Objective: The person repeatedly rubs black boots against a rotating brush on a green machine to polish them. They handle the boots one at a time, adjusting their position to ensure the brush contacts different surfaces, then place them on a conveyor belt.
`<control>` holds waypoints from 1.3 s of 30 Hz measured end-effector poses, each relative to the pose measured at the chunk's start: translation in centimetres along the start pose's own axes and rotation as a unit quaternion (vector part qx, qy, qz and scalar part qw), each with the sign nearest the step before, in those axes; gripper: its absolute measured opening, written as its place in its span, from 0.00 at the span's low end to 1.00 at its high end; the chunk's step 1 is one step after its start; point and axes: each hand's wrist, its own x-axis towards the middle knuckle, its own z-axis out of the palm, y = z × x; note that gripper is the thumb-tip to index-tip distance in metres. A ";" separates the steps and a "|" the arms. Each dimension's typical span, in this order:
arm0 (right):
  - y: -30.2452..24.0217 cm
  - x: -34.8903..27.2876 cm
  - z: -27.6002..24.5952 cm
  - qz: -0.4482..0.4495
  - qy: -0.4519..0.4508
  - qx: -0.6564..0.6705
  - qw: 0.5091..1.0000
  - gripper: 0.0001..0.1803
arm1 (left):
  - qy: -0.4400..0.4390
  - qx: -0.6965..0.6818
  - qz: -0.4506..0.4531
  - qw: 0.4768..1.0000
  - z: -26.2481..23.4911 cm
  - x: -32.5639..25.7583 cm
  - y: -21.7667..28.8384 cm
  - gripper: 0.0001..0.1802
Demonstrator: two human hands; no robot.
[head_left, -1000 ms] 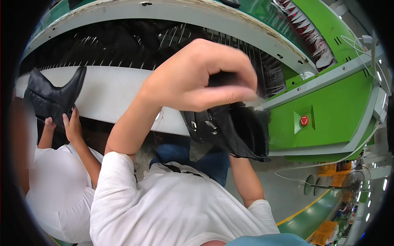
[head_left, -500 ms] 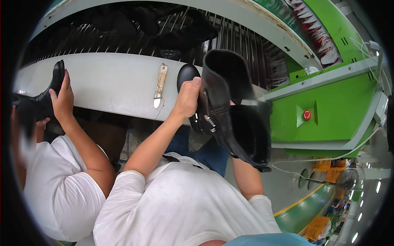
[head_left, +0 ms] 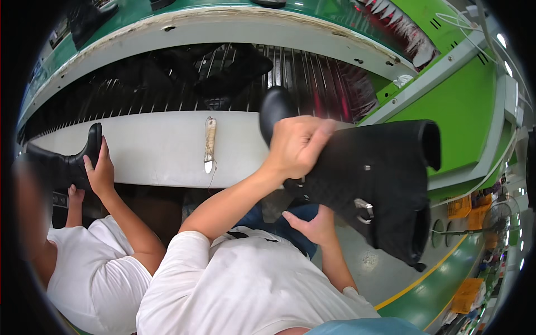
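Observation:
My left hand (head_left: 296,146) grips a pair of tall black boots (head_left: 365,167) around the foot and ankle, thumb up. One rounded black toe (head_left: 276,109) sticks out beyond the fingers. Rightward spread the shafts, with two dark openings at their ends and a silver buckle (head_left: 364,211) on the near side. How far the two boots overlap is hard to see. Below the boots is my right hand (head_left: 317,226), thumb stretched out to the left and clear of them. Its fingertips are partly hidden by the shaft, and it seems to hold nothing.
A tape-wrapped knife (head_left: 210,145) lies on the white ledge (head_left: 156,142). Behind it, dark boots (head_left: 237,75) rest on metal rollers. At left, a co-worker holds another black boot (head_left: 84,159). A green machine housing (head_left: 463,120) stands at right, a fan (head_left: 499,215) beyond.
The boots have swung from openings-up to lying sideways, shafts pointing right. My right hand, formerly mostly hidden behind them, now shows below. The view has shifted, bringing the green surface behind into sight.

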 end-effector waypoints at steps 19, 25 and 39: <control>1.6 0.8 -1.9 0.012 0.378 0.101 0.920 0.20 | -0.097 0.311 -0.104 0.940 4.3 0.4 -24.8 0.14; 1.0 2.4 -1.6 -0.029 0.369 0.063 0.927 0.20 | 0.011 0.219 -0.171 0.961 2.3 2.6 -23.3 0.16; 3.8 4.7 -1.3 -0.089 0.400 0.020 0.912 0.24 | 0.135 -0.091 -0.037 0.986 -2.0 5.6 -13.7 0.22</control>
